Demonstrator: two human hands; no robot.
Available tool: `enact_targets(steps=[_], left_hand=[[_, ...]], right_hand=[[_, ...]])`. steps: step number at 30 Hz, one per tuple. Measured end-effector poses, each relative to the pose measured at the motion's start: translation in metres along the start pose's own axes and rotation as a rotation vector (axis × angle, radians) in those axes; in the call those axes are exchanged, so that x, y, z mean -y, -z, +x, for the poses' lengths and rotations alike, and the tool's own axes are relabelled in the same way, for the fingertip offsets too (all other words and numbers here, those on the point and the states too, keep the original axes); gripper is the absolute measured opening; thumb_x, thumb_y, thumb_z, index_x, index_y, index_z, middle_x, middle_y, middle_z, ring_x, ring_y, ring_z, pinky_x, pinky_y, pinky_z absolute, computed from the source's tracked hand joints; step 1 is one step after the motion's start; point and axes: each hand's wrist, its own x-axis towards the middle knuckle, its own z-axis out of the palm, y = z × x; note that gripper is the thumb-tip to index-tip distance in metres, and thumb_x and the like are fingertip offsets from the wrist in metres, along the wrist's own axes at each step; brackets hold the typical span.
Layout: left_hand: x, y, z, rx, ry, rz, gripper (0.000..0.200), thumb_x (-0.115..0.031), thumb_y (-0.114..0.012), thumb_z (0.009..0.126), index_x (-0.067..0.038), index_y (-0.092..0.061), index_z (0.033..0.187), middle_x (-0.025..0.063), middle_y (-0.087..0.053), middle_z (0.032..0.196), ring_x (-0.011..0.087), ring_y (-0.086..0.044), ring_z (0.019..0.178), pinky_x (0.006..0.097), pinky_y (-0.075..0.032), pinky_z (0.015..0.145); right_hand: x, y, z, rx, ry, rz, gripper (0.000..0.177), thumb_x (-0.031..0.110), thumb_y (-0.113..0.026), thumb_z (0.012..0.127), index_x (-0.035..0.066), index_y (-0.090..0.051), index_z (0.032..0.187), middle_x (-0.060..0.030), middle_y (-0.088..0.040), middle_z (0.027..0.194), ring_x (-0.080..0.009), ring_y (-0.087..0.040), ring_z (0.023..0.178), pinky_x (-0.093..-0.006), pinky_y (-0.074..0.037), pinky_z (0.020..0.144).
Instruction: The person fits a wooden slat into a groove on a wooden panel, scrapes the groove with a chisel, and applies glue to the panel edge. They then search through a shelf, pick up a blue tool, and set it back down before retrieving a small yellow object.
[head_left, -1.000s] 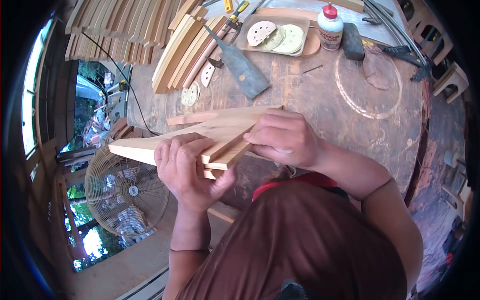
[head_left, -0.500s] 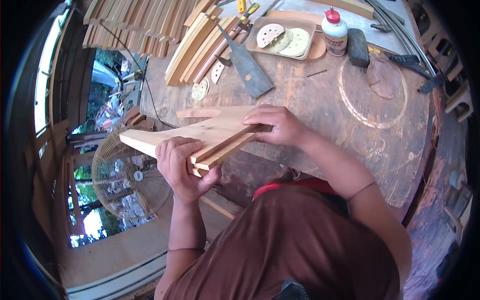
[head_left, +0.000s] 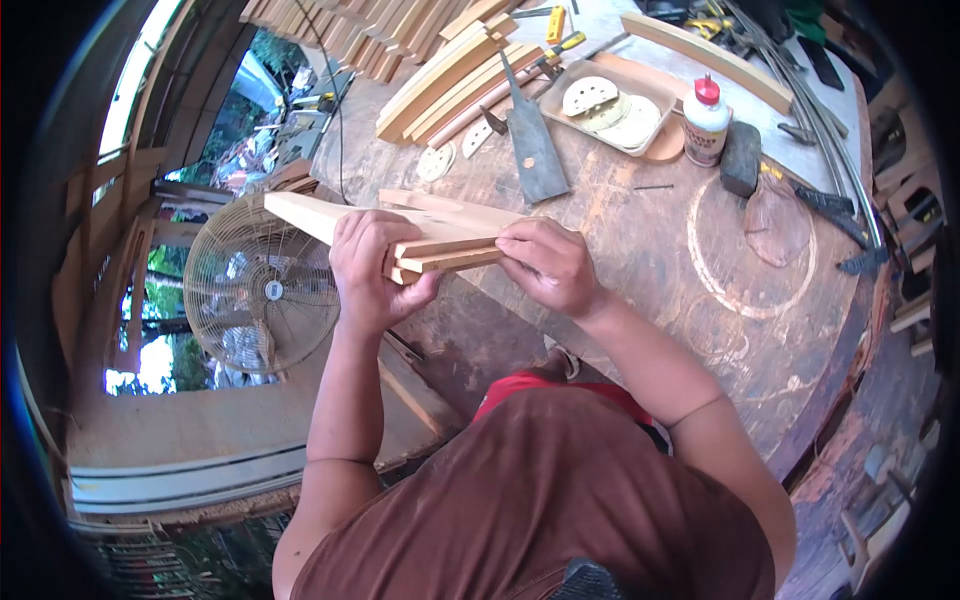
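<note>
Above the near edge of the workbench [head_left: 645, 255], a grooved wooden piece [head_left: 455, 229] is held up: the left hand [head_left: 365, 265] clasps one end of the slotted edge [head_left: 450, 260], thumb beneath; the right hand [head_left: 550, 266] pinches the other end. Steadying and inspecting seems the step in hand; turning it would call for matched grips. Room looks widest rightward over scuffed benchtop; leftward, the caged fan [head_left: 262, 285] stands past the workbench

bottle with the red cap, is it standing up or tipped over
Upright: the bottle stands on its base on the bench, with its red cap at the top.
</note>
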Motion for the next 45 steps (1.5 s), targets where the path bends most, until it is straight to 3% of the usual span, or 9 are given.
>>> enact_targets(steps=[7,8,14,29,31,37,45], left_hand=[[0.002,0.005,0.007,0.079,0.038,0.003,0.044,-0.038,-0.085,0.069,-0.008,-0.063,0.091,0.0102,-0.066,0.092,0.0313,-0.064,0.088,0.0425,-0.045,0.084],[0.001,0.005,0.007,0.075,0.029,0.023,0.051,-0.046,-0.087,0.068,-0.009,-0.063,0.092,0.0101,-0.066,0.093,0.0314,-0.064,0.089,0.0427,-0.045,0.085],[0.000,0.005,0.000,0.065,0.040,0.018,0.064,-0.058,-0.090,0.061,-0.009,-0.063,0.092,0.0092,-0.067,0.093,0.0312,-0.064,0.089,0.0430,-0.045,0.085],[-0.004,0.007,-0.017,0.070,0.033,0.018,0.065,-0.055,-0.092,0.056,-0.010,-0.064,0.093,0.0070,-0.069,0.091,0.0290,-0.066,0.085,0.0428,-0.049,0.084],[-0.002,0.007,-0.019,0.096,0.030,0.038,0.071,-0.051,-0.094,0.053,-0.007,-0.063,0.098,0.0091,-0.071,0.097,0.0281,-0.067,0.093,0.0411,-0.050,0.087],[-0.001,0.005,-0.014,0.067,0.028,0.027,0.064,-0.051,-0.093,0.055,-0.010,-0.064,0.094,0.0060,-0.070,0.091,0.0286,-0.067,0.087,0.0428,-0.049,0.085],[0.002,0.005,-0.013,0.088,0.042,0.019,0.066,-0.050,-0.095,0.053,-0.008,-0.064,0.096,0.0074,-0.070,0.094,0.0283,-0.067,0.091,0.0421,-0.050,0.086]], right_hand=[[0.001,-0.010,0.003,-0.050,0.010,-0.060,0.027,-0.004,-0.082,0.071,0.002,-0.068,0.093,-0.0118,-0.068,0.092,-0.0301,-0.069,0.084,-0.0378,-0.057,0.072],[0.002,-0.010,0.003,-0.072,0.011,-0.081,0.026,-0.004,-0.082,0.071,0.002,-0.068,0.092,-0.0121,-0.067,0.091,-0.0306,-0.069,0.084,-0.0382,-0.057,0.071],[0.010,0.000,0.007,0.055,-0.080,-0.050,0.025,-0.002,-0.082,0.071,0.002,-0.066,0.089,-0.0116,-0.068,0.091,-0.0306,-0.068,0.085,-0.0382,-0.056,0.074],[-0.042,0.030,-0.063,0.213,-0.357,-0.201,0.021,0.003,-0.077,0.077,0.003,-0.064,0.093,-0.0098,-0.068,0.095,-0.0316,-0.068,0.092,-0.0404,-0.057,0.078],[-0.041,0.026,-0.059,0.211,-0.328,-0.172,0.020,0.004,-0.077,0.077,0.004,-0.065,0.093,-0.0094,-0.068,0.095,-0.0308,-0.068,0.091,-0.0402,-0.057,0.078],[-0.030,0.019,-0.044,0.192,-0.210,-0.152,0.019,0.004,-0.079,0.075,0.005,-0.067,0.090,-0.0088,-0.068,0.094,-0.0291,-0.068,0.090,-0.0395,-0.057,0.077],[-0.047,0.025,-0.058,0.207,-0.262,-0.193,0.020,0.002,-0.080,0.075,0.005,-0.066,0.089,-0.0090,-0.067,0.091,-0.0296,-0.067,0.087,-0.0402,-0.056,0.076]])
